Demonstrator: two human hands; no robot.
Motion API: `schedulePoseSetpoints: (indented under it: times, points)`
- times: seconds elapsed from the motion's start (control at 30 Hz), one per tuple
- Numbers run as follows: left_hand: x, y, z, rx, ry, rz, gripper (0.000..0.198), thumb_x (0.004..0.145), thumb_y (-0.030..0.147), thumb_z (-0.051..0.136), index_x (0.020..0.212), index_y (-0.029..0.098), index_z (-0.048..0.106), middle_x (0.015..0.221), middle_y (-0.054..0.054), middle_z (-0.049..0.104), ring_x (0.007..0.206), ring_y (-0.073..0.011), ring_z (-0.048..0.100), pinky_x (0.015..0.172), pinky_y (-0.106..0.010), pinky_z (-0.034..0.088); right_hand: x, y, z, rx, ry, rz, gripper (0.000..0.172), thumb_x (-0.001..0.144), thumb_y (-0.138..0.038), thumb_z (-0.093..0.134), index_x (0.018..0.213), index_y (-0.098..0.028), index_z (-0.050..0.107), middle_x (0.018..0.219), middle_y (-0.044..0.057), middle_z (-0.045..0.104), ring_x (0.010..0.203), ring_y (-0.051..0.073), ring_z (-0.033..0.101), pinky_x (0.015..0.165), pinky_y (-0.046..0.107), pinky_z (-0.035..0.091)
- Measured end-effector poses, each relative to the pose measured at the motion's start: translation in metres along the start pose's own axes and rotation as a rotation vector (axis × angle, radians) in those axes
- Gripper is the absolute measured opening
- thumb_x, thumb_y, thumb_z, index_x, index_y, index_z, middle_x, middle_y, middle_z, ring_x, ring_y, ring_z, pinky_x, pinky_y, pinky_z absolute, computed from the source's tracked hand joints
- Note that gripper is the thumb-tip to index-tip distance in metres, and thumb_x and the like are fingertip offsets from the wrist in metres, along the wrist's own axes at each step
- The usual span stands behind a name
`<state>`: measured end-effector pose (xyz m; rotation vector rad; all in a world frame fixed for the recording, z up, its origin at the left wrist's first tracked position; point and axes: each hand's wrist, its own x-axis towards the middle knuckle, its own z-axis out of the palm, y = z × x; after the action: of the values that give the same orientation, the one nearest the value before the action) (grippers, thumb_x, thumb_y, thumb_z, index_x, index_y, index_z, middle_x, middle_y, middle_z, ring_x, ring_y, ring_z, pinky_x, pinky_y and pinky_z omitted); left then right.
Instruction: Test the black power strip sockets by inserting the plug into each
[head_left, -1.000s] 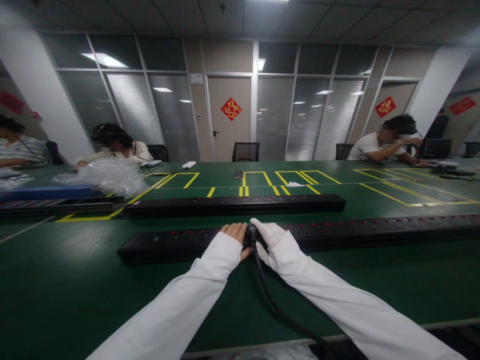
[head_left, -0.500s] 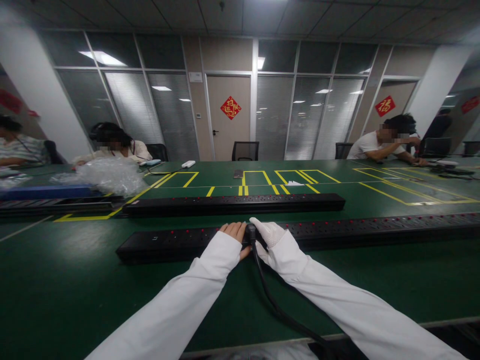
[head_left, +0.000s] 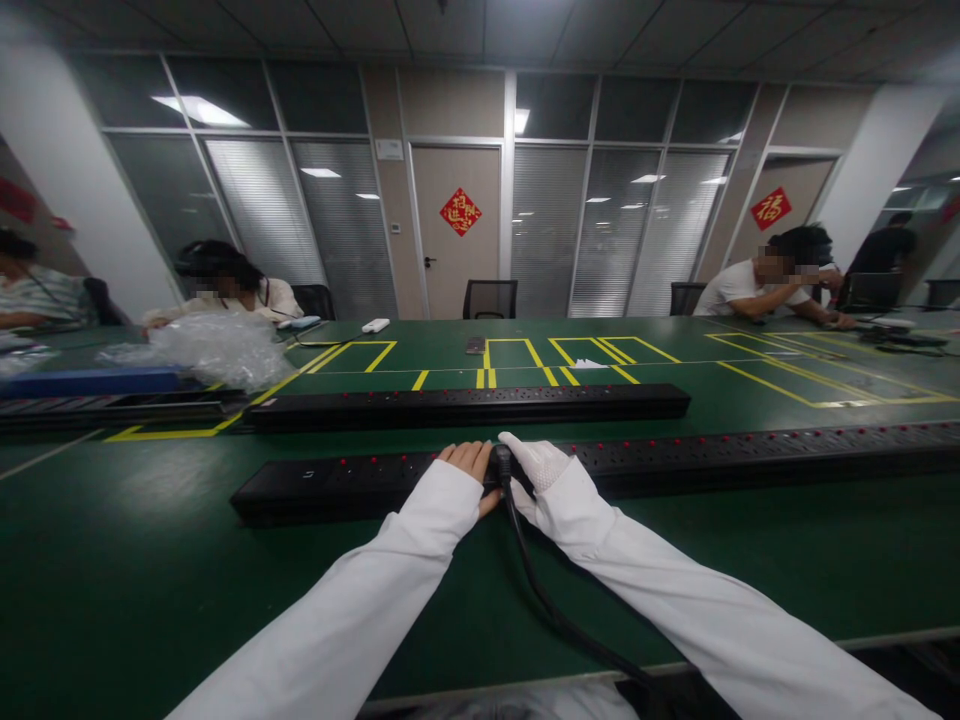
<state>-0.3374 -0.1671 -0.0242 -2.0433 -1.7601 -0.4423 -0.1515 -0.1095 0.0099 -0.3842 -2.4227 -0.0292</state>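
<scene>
A long black power strip (head_left: 322,490) with a row of red dots lies across the green table in front of me. My left hand (head_left: 469,465), with bare fingers, is wrapped over the strip. Right beside it, my right hand (head_left: 534,465) in a white dotted glove closes around a black power plug (head_left: 502,460), which sits at the strip's top face. From the plug a thick black cable (head_left: 544,600) runs down toward the table's near edge. Whether the plug's pins are fully in a socket is hidden.
Behind lies a second black power strip (head_left: 472,405). Yellow tape (head_left: 514,341) marks boxes on the table (head_left: 187,560). Clear plastic wrap (head_left: 225,350) and a blue bar (head_left: 97,382) are at left. Several people sit across, one in a white shirt (head_left: 739,292) at right.
Both hands stay on the strip and plug with almost no movement. The view has shifted very slightly.
</scene>
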Motion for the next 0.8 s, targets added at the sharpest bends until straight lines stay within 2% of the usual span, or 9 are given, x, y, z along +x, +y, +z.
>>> schedulePoseSetpoints:
  times: [0.8]
  points:
    - [0.0001,0.0008,-0.0014,0.009,-0.006,-0.006,0.058,0.079,0.038,0.051,0.126,0.006,0.041,0.121,-0.019,0.054,0.111,-0.0319,0.049,0.093,-0.046,0.036,-0.0002,0.0006,0.0014,-0.002,-0.002,0.003,0.057,0.086,-0.030,0.042,0.139,-0.017,0.026,0.121,0.013,0.052,0.105,0.024,0.050,0.090,0.043,0.044]
